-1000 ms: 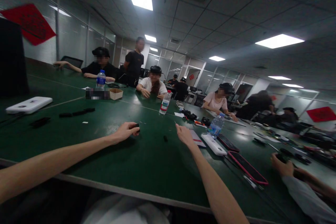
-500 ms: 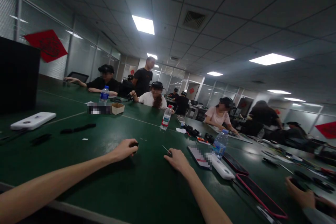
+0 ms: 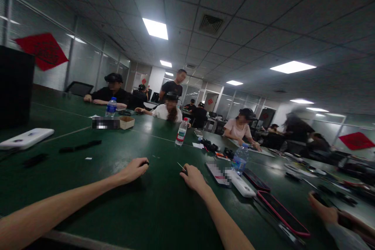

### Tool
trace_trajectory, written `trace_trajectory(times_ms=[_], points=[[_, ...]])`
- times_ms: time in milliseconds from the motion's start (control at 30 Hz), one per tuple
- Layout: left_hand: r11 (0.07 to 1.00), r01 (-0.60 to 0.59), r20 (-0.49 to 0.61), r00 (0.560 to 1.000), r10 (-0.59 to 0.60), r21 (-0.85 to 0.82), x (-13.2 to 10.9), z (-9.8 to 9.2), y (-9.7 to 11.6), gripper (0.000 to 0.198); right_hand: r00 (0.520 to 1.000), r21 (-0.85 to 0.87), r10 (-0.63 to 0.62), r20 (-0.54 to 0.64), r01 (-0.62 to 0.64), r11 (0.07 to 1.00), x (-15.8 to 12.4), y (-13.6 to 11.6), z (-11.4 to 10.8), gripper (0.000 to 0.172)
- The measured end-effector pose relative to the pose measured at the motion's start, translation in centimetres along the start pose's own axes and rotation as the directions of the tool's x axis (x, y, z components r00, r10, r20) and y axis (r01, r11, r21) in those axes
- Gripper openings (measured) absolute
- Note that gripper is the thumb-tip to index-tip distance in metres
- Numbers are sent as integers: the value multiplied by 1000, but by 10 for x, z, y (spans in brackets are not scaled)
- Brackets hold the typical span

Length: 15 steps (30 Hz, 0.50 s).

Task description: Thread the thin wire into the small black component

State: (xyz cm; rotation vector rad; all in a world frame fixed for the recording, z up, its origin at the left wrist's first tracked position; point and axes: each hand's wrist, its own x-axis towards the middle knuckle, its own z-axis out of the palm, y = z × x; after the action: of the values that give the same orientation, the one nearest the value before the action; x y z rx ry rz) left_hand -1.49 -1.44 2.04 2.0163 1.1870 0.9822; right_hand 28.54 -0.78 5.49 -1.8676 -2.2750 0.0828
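Note:
My left hand (image 3: pixel 134 170) is closed around a small dark object (image 3: pixel 145 163), mostly hidden by my fingers, a little above the green table (image 3: pixel 158 207). My right hand (image 3: pixel 193 180) grips a thin tool with a slim metal shaft (image 3: pixel 181 166) and a dark handle, which looks like a screwdriver. Its tip points up and to the left, toward the gap between my hands. The two hands are apart. Closest to my right hand on its right side lies a flat, pale phone-like item (image 3: pixel 216 172), partly blurred out.
A red-capped water bottle (image 3: pixel 181 132) stands ahead, and a blue-labelled bottle (image 3: pixel 240 160) stands right beside a white power bank (image 3: pixel 240 183) and a pink-edged phone (image 3: pixel 283 213). Black strips (image 3: pixel 80 146) lie left. A co-worker's hand (image 3: pixel 324 208) is at the right; others sit across.
The view has swung slightly right, so most things appear further left. My hands keep nearly the same pose and grip. The seated person at far left has drawn in an outstretched arm.

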Motion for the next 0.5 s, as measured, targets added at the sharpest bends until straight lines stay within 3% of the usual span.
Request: trace_trajectory(times_ms=[133, 267, 500], points=[[995, -31, -4, 999, 32, 99, -1, 0, 3, 23, 1000, 33, -21, -13, 22, 999, -1, -2, 0, 23], [983, -69, 40, 997, 63, 172, -7, -6, 20, 26, 998, 76, -60, -25, 62, 995, -2, -10, 2, 24], [935, -199, 291, 950, 112, 292, -39, -24, 69, 26, 958, 127, -286, -32, 287, 949, 4, -57, 23, 23]])
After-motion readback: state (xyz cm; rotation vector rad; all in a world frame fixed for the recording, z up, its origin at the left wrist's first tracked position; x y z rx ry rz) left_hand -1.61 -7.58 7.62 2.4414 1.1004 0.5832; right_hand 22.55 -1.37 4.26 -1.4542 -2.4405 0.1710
